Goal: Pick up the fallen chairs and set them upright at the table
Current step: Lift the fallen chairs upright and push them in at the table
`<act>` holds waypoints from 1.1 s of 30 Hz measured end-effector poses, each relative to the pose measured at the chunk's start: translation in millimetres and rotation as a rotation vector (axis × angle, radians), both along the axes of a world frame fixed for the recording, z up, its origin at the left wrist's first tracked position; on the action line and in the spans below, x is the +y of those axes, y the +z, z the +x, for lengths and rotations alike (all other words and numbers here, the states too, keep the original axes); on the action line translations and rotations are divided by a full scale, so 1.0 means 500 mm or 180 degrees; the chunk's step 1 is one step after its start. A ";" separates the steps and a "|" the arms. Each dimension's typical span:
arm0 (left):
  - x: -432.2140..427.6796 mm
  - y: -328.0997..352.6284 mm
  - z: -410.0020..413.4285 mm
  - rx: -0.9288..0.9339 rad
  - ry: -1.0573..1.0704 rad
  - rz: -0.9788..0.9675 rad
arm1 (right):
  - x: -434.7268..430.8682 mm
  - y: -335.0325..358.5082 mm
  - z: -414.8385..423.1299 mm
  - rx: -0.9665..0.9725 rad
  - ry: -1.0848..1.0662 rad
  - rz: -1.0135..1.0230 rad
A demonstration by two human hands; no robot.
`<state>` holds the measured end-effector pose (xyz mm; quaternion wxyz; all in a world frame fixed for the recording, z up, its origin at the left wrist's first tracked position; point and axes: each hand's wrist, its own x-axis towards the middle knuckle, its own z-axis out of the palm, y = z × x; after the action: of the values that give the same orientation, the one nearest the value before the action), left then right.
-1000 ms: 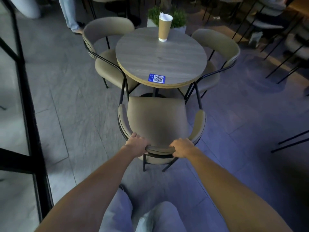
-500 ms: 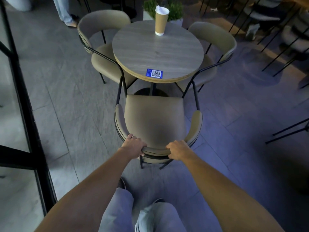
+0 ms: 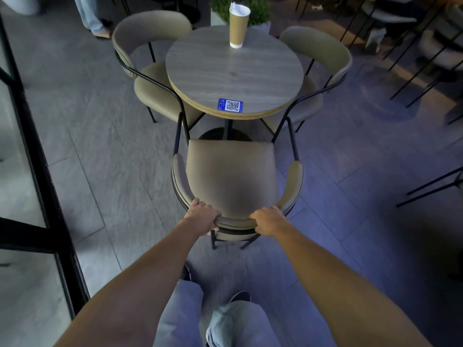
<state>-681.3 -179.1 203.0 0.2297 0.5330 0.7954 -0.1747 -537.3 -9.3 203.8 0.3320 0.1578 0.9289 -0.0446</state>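
A beige padded chair (image 3: 233,179) with black metal legs stands upright in front of me, its seat facing the round wooden table (image 3: 235,73). My left hand (image 3: 201,216) grips the left part of its curved backrest. My right hand (image 3: 269,220) grips the right part of the same backrest. Two more beige chairs stand upright at the table, one at the left (image 3: 150,88) and one at the right (image 3: 323,53).
A brown paper cup (image 3: 238,27) and a blue QR card (image 3: 231,105) sit on the table. A black-framed glass partition (image 3: 37,156) runs along the left. A person's legs (image 3: 90,16) stand at the far left; other chairs' black legs (image 3: 431,186) reach in at right.
The chair has slid slightly toward the table with both hands still on its backrest, and I have stepped forward behind it.
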 end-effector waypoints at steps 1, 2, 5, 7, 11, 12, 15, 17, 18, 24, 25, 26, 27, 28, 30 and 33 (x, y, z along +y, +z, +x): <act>0.000 -0.001 0.001 -0.0004 0.0012 0.0010 | 0.003 0.000 -0.001 -0.0018 -0.0003 -0.0026; 0.000 -0.002 0.002 -0.0001 0.0027 0.0031 | 0.006 -0.001 -0.002 -0.0025 0.0001 -0.0046; -0.001 0.000 0.002 -0.0020 0.0048 0.0076 | 0.008 0.001 -0.005 -0.0069 0.0002 -0.0077; -0.003 -0.002 0.002 -0.0031 0.0062 0.0111 | 0.007 0.000 -0.004 -0.0073 -0.0007 -0.0095; -0.006 -0.005 0.000 -0.0030 0.0061 0.0130 | 0.008 0.003 -0.005 -0.0037 0.0024 -0.0106; -0.006 -0.006 0.001 -0.0028 0.0046 0.0101 | 0.007 0.003 -0.003 -0.0040 0.0026 -0.0095; 0.007 0.006 0.003 -0.0052 -0.0020 -0.0078 | 0.001 0.007 0.000 0.0013 -0.0016 -0.0060; 0.022 0.025 0.008 -0.0140 -0.0036 -0.0126 | -0.001 0.017 -0.003 0.0067 -0.0062 -0.0124; 0.032 0.040 0.011 -0.0188 -0.0030 -0.0086 | 0.001 0.029 -0.007 0.0077 -0.0097 -0.0191; 0.109 0.158 0.020 -0.0346 0.0176 0.0477 | 0.044 0.165 -0.047 0.0483 -0.0355 -0.0381; 0.123 0.179 0.017 -0.0316 0.0163 0.0555 | 0.054 0.188 -0.052 0.0555 -0.0398 -0.0332; 0.137 0.198 0.014 -0.0273 0.0136 0.0623 | 0.064 0.211 -0.054 0.0606 -0.0442 -0.0267; 0.152 0.216 0.012 -0.0222 0.0097 0.0684 | 0.074 0.232 -0.054 0.0651 -0.0480 -0.0188; 0.169 0.234 0.008 -0.0169 0.0043 0.0743 | 0.086 0.251 -0.054 0.0704 -0.0515 -0.0107; 0.206 0.263 0.006 -0.0102 -0.0011 0.0831 | 0.111 0.287 -0.048 0.0759 -0.0601 0.0013; 0.268 0.294 0.011 -0.0023 -0.0039 0.0952 | 0.154 0.333 -0.033 0.0838 -0.0726 0.0133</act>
<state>-676.0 -45.2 349.8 0.1496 0.5667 0.8085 -0.0538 -553.8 67.9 370.5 0.1969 0.2619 0.9411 -0.0828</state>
